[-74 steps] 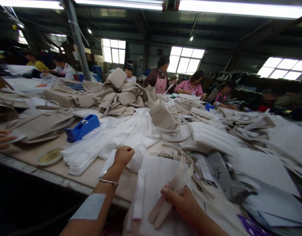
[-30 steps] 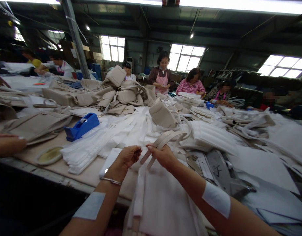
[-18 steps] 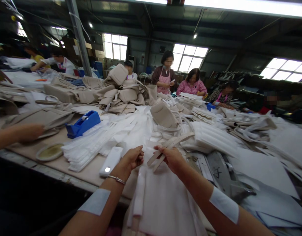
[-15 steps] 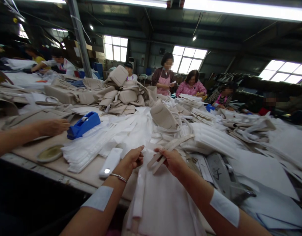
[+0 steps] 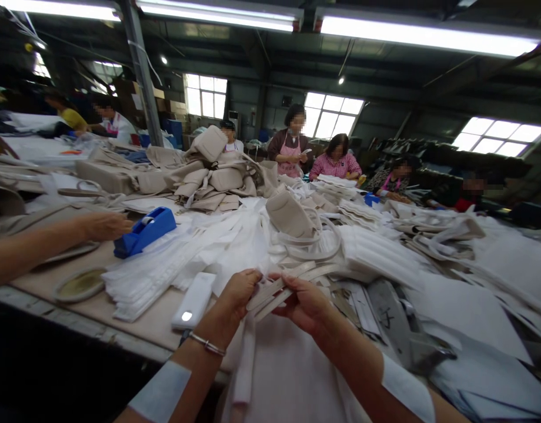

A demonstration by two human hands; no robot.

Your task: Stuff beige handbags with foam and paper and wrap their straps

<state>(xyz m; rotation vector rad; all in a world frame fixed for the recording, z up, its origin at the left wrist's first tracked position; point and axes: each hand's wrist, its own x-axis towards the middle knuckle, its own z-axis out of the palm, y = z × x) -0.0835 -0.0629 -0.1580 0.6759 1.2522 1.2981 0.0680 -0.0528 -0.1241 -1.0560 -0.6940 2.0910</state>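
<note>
My right hand is closed around a pair of flat beige straps, whose near ends stick out to the left. Close by, my left hand has its fingers pinched together beside the straps. Whatever lies between those fingertips is too small and blurred to make out. Below both hands, a pale beige piece wrapped in thin white sheeting hangs towards me. A beige bag with looped handles rests just beyond my hands.
At left, another person's hand reaches beside a blue tape dispenser. A tape roll, a white phone-like object and white sheets lie nearby. A grey metal device sits right. Beige bags are piled behind; several people work beyond.
My hands have come together, the left moving to the strap ends. The straps are turned slightly and lie lower. The other person's hand has shifted right, over the tape dispenser's end.
</note>
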